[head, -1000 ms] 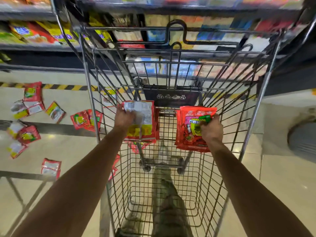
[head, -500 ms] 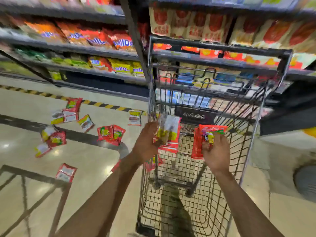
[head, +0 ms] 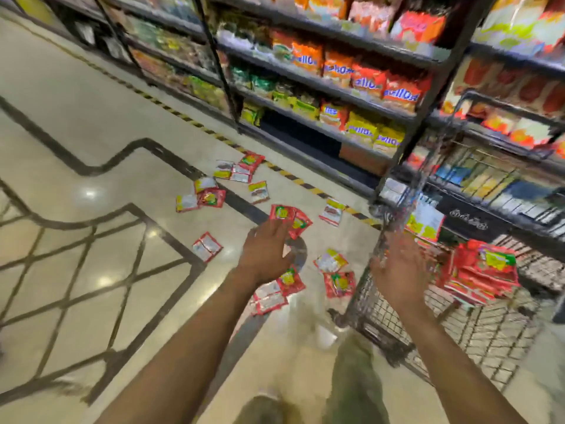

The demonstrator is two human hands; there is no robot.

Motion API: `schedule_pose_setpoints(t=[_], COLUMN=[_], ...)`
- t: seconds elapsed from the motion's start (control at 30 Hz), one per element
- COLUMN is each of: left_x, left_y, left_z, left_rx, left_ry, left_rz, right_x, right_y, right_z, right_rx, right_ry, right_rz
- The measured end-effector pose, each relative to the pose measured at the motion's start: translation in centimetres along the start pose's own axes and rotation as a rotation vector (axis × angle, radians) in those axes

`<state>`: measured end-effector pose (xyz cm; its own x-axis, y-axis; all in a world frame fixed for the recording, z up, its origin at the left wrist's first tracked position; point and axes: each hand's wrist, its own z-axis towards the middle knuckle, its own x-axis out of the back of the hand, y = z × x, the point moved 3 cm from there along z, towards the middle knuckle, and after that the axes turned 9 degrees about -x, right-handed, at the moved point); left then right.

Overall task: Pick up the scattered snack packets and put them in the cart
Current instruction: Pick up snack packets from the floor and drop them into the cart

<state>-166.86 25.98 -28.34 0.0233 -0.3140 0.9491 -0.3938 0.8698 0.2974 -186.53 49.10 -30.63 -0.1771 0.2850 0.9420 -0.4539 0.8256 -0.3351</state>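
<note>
Lying on the floor [head: 91,133], snack packets [head: 290,218] just past the left fingers [head: 275,233].

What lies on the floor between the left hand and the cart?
Two snack packets, shown in the head view: a white-and-yellow packet and a red packet lie between the left hand and the cart.

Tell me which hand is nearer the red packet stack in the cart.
Right. The right hand sits just left of the red packet stack, at the cart's wire side; the left hand is farther left, over floor packets.
</note>
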Motion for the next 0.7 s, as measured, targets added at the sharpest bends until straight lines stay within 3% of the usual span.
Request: schedule_pose_setpoints(t=[0.37, 0.7], left_x=[7.2, 9.2], left_y=[-15.2, -24.7], left_z=[-21.6, -29.3], left_rx=[0.292, 0.504], left_ry=[0.145, 0.176], left_rz=[0.102, 0.086], right_x=[-1.7, -6.5], right_y=[-20.8, -34.0], right_z=[-12.8, -15.1], right_rx=[0.368, 0.516], right_ry=[-0.051, -0.161], right_rz=[-0.069, -0.071])
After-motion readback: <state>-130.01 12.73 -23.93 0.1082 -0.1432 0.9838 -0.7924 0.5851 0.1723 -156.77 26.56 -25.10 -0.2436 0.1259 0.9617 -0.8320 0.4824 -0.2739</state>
